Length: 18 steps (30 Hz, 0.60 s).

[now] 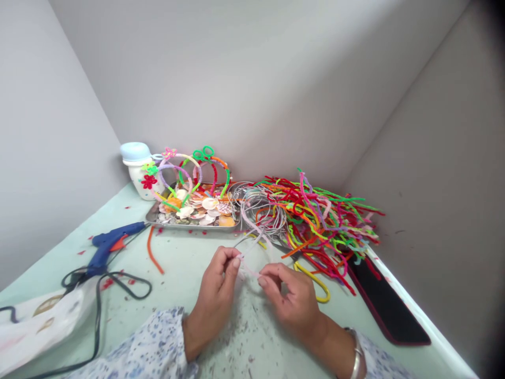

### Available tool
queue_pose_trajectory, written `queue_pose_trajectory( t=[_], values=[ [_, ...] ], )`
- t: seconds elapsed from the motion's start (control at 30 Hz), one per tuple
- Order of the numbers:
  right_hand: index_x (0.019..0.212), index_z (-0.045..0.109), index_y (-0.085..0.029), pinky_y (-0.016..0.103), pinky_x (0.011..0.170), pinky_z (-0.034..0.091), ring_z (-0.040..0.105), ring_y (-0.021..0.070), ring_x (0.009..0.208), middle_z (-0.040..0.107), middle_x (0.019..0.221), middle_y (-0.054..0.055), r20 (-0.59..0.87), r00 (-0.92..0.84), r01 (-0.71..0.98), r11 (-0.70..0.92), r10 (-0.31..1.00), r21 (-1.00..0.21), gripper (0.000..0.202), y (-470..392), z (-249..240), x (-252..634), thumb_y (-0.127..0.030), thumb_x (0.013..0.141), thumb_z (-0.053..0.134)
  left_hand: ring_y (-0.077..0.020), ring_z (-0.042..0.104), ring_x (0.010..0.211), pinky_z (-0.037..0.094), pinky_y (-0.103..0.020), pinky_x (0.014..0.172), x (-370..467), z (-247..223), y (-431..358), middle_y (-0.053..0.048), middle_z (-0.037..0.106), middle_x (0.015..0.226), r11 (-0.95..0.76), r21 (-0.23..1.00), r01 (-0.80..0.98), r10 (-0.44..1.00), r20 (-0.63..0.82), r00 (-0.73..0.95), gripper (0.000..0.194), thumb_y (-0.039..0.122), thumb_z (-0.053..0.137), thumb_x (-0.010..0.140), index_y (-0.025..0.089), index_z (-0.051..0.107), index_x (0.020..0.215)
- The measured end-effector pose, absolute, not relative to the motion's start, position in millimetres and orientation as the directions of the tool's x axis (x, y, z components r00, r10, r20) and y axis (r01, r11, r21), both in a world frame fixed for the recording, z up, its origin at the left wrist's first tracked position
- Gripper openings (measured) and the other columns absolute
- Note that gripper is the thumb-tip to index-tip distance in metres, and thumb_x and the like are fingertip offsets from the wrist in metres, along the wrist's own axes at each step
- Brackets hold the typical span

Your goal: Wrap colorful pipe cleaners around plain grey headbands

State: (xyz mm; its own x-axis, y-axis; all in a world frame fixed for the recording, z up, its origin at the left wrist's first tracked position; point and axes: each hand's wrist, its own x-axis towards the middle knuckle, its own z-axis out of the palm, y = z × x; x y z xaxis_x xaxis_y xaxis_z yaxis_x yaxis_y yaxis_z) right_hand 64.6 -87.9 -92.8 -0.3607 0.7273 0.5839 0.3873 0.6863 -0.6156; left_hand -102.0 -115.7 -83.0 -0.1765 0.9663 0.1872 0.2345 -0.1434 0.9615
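Near the middle of the table, my left hand [216,289] pinches a thin wire hoop partly wrapped in pale purple pipe cleaner [251,221]. To its right, my right hand [294,297] pinches the end of a pale pink pipe cleaner [250,271] that runs from the left fingertips. The hoop rises away from my hands toward a bundle of bare wire rings [272,210]. A large pile of coloured pipe cleaners [327,216] lies behind and right of my hands.
A metal tray [193,227] of shells stands at the back, with decorated hoops [197,173] and a white jar [142,176] by it. A blue glue gun [104,247] with its cord lies left. Yellow-handled scissors [321,287] and a black strip [390,305] are on the right.
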Motion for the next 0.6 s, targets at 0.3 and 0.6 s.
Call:
queue_pose_trajectory(
  t=[0.3, 0.6],
  values=[
    [0.101, 0.059, -0.022, 0.04, 0.079, 0.053, 0.063, 0.0248, 0.098, 0.064, 0.109, 0.012, 0.814, -0.409, 0.169, 0.911, 0.413, -0.377, 0.023, -93, -80, 69, -0.015, 0.08, 0.057, -0.0115, 0.046, 0.068, 0.038, -0.021, 0.063, -102, -84, -114, 0.003, 0.05, 0.074, -0.108, 0.99, 0.096, 0.983, 0.12, -0.139, 0.017, 0.035, 0.043, 0.094, 0.02, 0.052, 0.092],
    [0.075, 0.066, -0.019, 0.036, 0.081, 0.053, 0.064, 0.0225, 0.096, 0.067, 0.108, 0.011, 0.643, -0.508, 0.269, 0.815, 0.573, -0.514, 0.005, -82, -88, 63, -0.019, 0.079, 0.063, -0.0112, 0.044, 0.067, 0.037, -0.02, 0.062, -102, -84, -115, 0.003, 0.048, 0.071, -0.105, 0.99, 0.095, 0.986, 0.116, -0.117, 0.019, 0.036, 0.044, 0.094, 0.019, 0.053, 0.091]
  ],
)
